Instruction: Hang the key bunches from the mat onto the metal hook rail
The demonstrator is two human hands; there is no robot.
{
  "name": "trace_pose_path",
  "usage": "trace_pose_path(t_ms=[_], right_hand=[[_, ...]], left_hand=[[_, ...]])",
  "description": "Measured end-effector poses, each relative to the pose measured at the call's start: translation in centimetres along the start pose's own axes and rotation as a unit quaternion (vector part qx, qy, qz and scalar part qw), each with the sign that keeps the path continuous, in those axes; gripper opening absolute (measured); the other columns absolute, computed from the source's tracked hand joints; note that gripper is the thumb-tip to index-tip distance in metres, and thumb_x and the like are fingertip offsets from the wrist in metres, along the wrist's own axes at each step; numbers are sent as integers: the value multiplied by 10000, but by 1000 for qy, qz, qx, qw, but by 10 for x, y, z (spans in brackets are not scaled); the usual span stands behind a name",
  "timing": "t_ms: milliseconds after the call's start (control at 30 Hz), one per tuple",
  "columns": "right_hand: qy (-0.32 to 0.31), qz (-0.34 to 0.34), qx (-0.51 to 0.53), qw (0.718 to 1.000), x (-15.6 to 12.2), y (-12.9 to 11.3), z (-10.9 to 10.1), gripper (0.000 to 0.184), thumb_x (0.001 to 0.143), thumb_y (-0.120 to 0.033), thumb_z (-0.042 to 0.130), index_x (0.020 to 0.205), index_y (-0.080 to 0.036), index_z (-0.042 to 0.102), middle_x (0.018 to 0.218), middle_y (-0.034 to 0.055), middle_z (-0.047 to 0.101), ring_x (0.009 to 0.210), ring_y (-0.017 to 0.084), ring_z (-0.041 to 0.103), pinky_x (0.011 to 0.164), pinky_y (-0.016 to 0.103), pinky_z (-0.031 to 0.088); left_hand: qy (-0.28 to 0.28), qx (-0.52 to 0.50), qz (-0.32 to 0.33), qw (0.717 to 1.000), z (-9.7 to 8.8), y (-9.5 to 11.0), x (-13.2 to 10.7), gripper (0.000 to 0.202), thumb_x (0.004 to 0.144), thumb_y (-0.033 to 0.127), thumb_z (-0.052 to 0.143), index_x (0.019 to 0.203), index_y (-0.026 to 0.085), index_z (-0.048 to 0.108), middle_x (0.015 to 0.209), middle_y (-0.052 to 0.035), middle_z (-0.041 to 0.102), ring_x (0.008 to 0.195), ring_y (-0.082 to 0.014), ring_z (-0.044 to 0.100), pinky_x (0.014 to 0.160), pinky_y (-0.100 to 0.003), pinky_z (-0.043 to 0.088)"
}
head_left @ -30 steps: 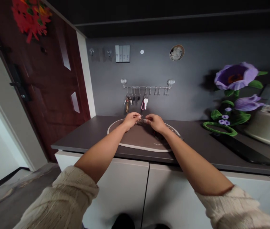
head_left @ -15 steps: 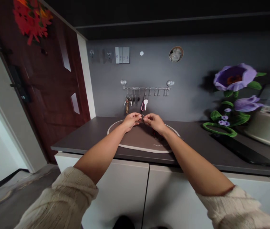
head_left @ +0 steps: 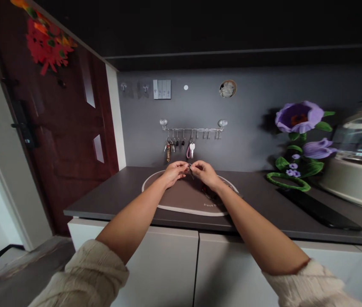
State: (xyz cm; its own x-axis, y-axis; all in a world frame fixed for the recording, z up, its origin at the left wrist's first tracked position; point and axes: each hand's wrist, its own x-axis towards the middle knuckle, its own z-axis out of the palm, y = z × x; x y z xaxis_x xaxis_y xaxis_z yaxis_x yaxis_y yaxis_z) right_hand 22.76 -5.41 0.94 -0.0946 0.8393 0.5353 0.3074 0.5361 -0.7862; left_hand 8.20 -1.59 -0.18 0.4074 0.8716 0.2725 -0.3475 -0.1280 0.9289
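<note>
My left hand point(head_left: 173, 174) and my right hand point(head_left: 205, 172) meet above a brown mat with a pale rim point(head_left: 181, 201). Both are closed in a pinch on a small metal key ring point(head_left: 190, 165), and what looks like a key hangs below it. The fingers partly cover the ring. Just beyond, bunches of keys point(head_left: 173, 147) hang from a clear hook rail point(head_left: 196, 129) on the wall, along with a white key point(head_left: 192, 149) beside a pink loop. Under my right wrist lies a dark object point(head_left: 209, 192) on the mat, mostly hidden.
The dark countertop point(head_left: 104, 198) runs above white cabinet doors point(head_left: 168, 264). To the right stand a purple fabric flower point(head_left: 302, 117), a black flat slab point(head_left: 321, 211) and a beige appliance with a clear dome point(head_left: 356, 170). A dark red door point(head_left: 56, 128) is at the left.
The view has tilted up slightly, so everything sits lower in the picture. Both hands keep hold of the key ring, and the hanging key shows more plainly between them.
</note>
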Motion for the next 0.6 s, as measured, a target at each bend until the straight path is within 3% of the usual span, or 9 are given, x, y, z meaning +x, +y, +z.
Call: trace_pose_path(t_ms=[267,467,600], right_hand=[[25,3,-1,1000,1,2,-3,212,681,-363,511,725,-158,475,637,-33,478,590,78,423,579,204,347],[48,-13,-17,999,3,7,-7,173,698,-333,498,720,-165,463,658,-26,481,621,89,441,616,222,380],[65,25,46,997,0,4,-7,176,705,-346,493,745,-181,448,697,-16,497,633,92,477,622,238,421]], left_hand=[[-2,-1,-2,1000,4,2,-2,240,660,279,629,859,148,610,794,-51,613,641,-75,549,563,-187,397],[34,36,13,999,7,1,-1,242,661,286,614,850,135,605,786,-58,606,614,-67,538,537,-176,385],[67,112,40,991,9,-2,0,232,669,317,587,802,129,605,713,-39,595,564,-63,512,480,-164,351]])
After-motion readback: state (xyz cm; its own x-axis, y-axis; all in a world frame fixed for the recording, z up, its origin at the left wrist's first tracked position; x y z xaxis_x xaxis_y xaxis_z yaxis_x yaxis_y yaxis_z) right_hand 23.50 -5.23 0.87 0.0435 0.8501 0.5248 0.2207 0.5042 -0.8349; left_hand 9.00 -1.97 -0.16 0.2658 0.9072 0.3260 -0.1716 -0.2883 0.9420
